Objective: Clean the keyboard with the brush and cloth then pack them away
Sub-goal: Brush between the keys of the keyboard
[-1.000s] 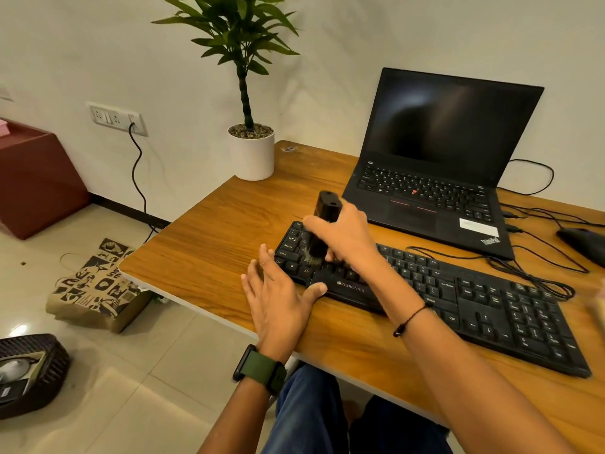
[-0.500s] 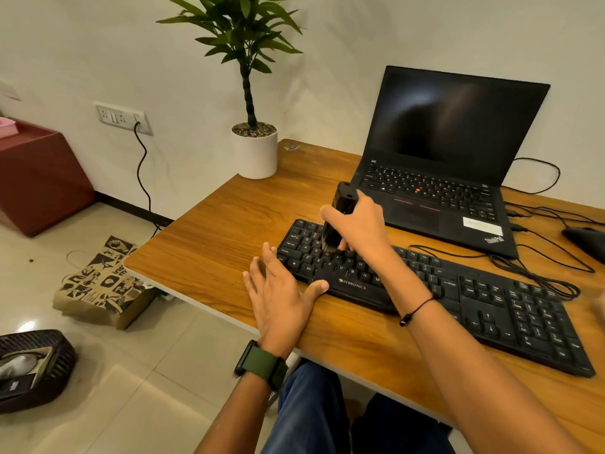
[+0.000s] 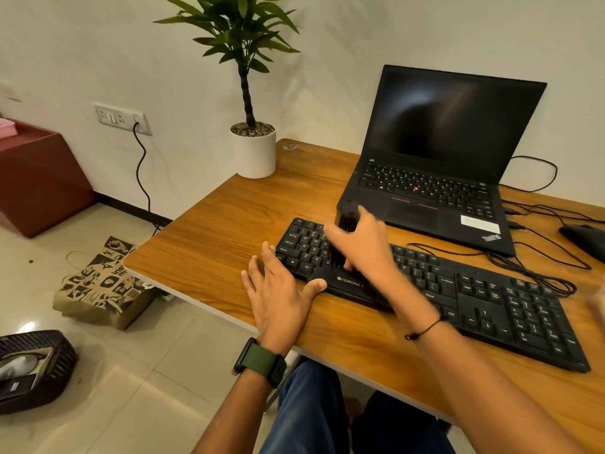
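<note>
Blur smears my right hand point(image 3: 363, 247) where it grips the black brush point(image 3: 347, 214) over the left half of the keyboard point(image 3: 458, 290); my fingers are curled round the handle, whose dark top stands up just in front of the laptop's point(image 3: 435, 158) near edge, while the lower end and any bristles are lost behind my knuckles and the smear, so I cannot tell whether they touch the keys. My left hand point(image 3: 278, 290) lies flat on the desk point(image 3: 229, 224) just beside the keyboard's left end, fingers straight and spread; its thumb reaches to the keyboard's front edge near the printed brand name. Part of the key rows is covered by my right forearm, and the keyboard's far right corner is soft and hard to read. A green watch point(image 3: 262, 362) sits on my left wrist; a thin black cord band point(image 3: 425, 329) rings my right. The laptop stands open with a dark screen behind the keyboard; cables point(image 3: 540, 267) trail between the two, and a dark mouse point(image 3: 586, 237) is cut off at the right edge. A potted plant point(image 3: 253, 152) stands at the desk's far left corner. On the floor lie a printed paper bag point(image 3: 98, 286) and a dark woven basket point(image 3: 36, 368), the latter cut by the left edge; its contents are unclear. I cannot make out the cloth anywhere.
</note>
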